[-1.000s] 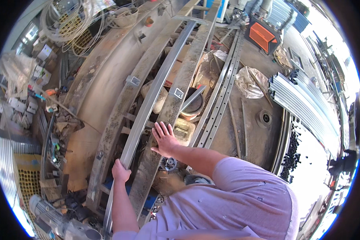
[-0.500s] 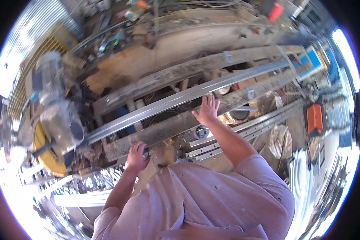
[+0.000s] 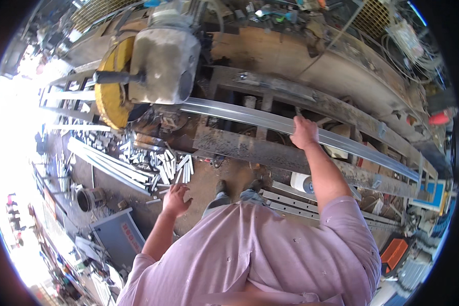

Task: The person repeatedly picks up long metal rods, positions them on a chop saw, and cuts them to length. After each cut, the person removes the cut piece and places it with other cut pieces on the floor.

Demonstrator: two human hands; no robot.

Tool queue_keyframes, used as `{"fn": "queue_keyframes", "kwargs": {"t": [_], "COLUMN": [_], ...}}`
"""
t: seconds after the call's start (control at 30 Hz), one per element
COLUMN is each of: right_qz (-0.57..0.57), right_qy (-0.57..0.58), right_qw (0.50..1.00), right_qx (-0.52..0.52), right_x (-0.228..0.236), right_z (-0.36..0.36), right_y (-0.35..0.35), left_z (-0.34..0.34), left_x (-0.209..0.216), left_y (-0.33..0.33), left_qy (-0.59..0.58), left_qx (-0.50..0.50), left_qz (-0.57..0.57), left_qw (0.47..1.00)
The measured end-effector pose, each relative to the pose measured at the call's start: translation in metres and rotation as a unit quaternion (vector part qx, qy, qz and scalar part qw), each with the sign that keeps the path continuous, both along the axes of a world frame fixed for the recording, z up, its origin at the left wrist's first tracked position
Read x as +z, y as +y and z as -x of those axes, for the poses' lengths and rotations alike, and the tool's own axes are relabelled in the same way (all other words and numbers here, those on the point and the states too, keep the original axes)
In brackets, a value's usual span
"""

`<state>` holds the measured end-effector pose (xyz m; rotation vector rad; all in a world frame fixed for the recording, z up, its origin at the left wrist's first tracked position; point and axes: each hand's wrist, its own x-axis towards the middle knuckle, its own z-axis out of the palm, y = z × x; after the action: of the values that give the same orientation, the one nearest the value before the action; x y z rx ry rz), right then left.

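Note:
A long silvery metal profile lies along a grimy steel rack, its left end at a cut-off saw with a yellow blade guard and a dark handle. My right hand is closed over the profile near its middle, fingers curled across the far edge. Lower left, my left hand hovers above the floor, fingers apart and holding nothing. The saw's blade is mostly hidden behind the guard.
Short metal offcuts and longer white strips litter the floor at left, near a bucket and a grey panel. Perforated rails lie on my side of the rack. An orange-and-black case sits at lower right.
The view has swung left toward the saw. My right hand has gone from hovering beside the profile to gripping it. My left hand has moved away from the rack's near beam.

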<state>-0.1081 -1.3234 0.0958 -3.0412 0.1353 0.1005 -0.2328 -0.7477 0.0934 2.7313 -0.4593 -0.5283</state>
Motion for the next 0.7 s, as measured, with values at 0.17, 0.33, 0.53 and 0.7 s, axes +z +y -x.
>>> {"fn": "queue_keyframes", "kwargs": {"t": [0.17,0.33,0.53,0.7], "right_qz": [0.01,-0.002,0.019,0.018], "right_qy": [0.007,-0.028,-0.051,-0.037], "right_qw": [1.0,1.0,0.999,0.999], "right_qx": [-0.011,-0.001,-0.002,-0.015], "right_x": [-0.007,-0.016,-0.019,-0.02], "right_z": [-0.001,0.001,0.003,0.001], "right_y": [-0.002,-0.008,-0.005,-0.006], "left_z": [-0.066,-0.128,-0.094,-0.088], "left_x": [0.032,0.017,-0.064,-0.042], "left_y": [0.067,0.127,0.094,0.068], "left_qy": [-0.123,-0.22,-0.141,-0.099], "left_qx": [0.129,0.137,-0.008,-0.111], "left_qz": [-0.046,-0.096,-0.258,-0.187], "left_qw": [0.983,0.961,0.956,0.971]}}
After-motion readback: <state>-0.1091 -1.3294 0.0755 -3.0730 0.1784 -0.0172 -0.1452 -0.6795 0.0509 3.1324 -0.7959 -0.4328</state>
